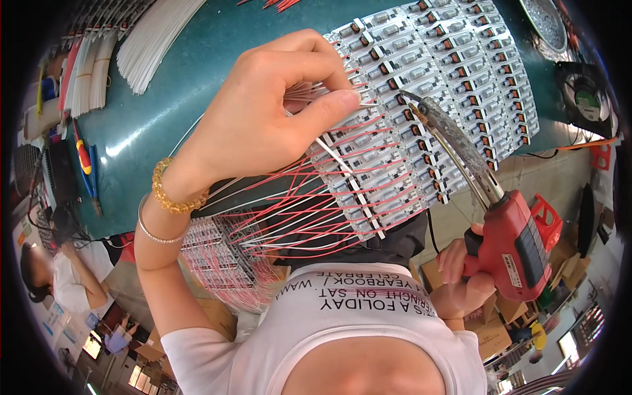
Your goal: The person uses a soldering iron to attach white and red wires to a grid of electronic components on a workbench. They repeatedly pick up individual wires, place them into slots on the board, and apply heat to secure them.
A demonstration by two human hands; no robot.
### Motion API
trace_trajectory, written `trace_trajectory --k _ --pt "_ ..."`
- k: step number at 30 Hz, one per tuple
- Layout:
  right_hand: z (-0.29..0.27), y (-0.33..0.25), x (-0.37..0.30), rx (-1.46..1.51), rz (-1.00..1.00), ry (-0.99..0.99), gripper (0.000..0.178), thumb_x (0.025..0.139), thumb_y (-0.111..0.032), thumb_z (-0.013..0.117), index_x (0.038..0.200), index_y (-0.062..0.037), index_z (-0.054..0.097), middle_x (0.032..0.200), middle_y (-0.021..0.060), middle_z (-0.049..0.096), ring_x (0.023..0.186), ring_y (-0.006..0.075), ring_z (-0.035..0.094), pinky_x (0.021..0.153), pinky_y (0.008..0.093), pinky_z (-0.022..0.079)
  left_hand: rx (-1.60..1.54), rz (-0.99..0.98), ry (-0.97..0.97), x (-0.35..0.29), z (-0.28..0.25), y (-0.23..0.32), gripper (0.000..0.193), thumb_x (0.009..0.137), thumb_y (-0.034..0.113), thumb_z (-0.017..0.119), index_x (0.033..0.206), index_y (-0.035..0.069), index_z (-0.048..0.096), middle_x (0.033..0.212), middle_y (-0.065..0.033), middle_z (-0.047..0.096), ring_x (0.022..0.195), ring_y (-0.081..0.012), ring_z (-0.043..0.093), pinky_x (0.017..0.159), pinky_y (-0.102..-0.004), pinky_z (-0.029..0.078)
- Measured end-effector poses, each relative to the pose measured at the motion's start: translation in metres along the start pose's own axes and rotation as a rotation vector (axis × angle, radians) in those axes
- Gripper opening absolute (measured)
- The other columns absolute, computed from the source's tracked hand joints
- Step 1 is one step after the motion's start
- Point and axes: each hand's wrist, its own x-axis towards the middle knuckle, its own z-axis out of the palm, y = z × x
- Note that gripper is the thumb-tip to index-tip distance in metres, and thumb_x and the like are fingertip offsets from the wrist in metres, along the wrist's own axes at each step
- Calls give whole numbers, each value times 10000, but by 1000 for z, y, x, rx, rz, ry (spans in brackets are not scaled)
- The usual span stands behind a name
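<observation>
A panel of small circuit boards [454, 72] in rows covers the right half of the green table. My left hand [270, 99] is closed over the panel's left side, thumb and index finger pinched on a thin white wire near the pads. More wires of that bundle show inside its curled fingers. In my right hand [464, 270] is a red soldering gun [520, 250], gripped by its handle. Its tip points up and left at the boards, close to the left fingertips. Many red and white wires [296, 217] run from the lower boards toward the left.
Long white wires [155, 43] lie at the upper left, and red wires [280, 4] at the far edge. A red-yellow screwdriver [82, 155] is at the left edge. A metal bowl [546, 25] and a fan [586, 102] stand right. Wired boards [220, 253] hang below the table; a person [72, 280] sits left.
</observation>
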Motion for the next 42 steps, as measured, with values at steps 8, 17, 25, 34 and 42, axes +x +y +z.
trace_trajectory --k 8,17,25,34,42 --pt "42 -30 17 -294 102 -52 887 807 -641 608 1246 98 391 472 -24 425 380 94 393 410 237 351 -137 -98 -78 0 -6 -4 93 891 63 613 893 -29 600 856 -18 554 707 -32 488 586 -186 376" --pt "33 -27 15 -248 83 -79 869 826 -618 597 1261 102 380 475 -25 430 383 98 402 421 245 367 220 12 38 -1 -13 5 217 911 88 591 741 -44 618 824 -23 582 625 -59 435 543 -209 329" --pt "25 -24 15 -246 56 -98 874 840 -614 581 1284 109 372 486 -22 436 387 94 399 417 237 362 550 178 623 -26 -23 -11 240 914 138 616 732 -20 617 782 -54 607 564 -109 489 513 -247 379" --pt "26 -23 18 -246 54 -121 864 859 -619 550 1290 104 358 495 -22 428 398 94 400 415 236 357 464 -42 535 -40 -4 18 125 875 115 633 824 9 679 708 -78 633 622 -167 611 556 -261 453" --pt "-4 -11 8 -119 -127 -309 938 793 -701 555 1315 56 369 505 -28 435 412 103 409 436 253 360 299 57 225 -25 42 5 76 761 12 721 784 2 650 657 -66 635 529 -124 563 492 -240 414"
